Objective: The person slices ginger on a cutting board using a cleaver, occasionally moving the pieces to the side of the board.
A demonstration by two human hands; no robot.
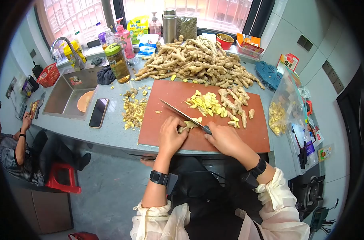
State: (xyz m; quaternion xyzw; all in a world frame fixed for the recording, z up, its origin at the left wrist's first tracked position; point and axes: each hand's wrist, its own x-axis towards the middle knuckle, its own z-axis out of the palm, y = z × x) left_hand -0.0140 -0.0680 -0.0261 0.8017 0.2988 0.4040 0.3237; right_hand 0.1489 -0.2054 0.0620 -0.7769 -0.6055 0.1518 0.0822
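My left hand [172,134] is closed on a piece of ginger root [186,126], pressing it to the reddish-brown cutting board [158,104]. In my right hand [222,138] is the dark handle of a kitchen knife [178,111]. Its blade points to the upper left and lies across the ginger beside my left fingers. Just beyond the blade is a heap of yellow ginger slices [206,103]. Whole ginger pieces [232,100] lie right of the slices, and a large pile of ginger roots [198,60] covers the counter behind the board.
Peel scraps [133,110] and a phone [99,113] lie left of the board, near the sink [66,94]. A green-lidded bottle [118,64] stands behind them. At right is a clear bag of slices [280,114]. Another person [20,148] sits on a red stool [64,180] at left.
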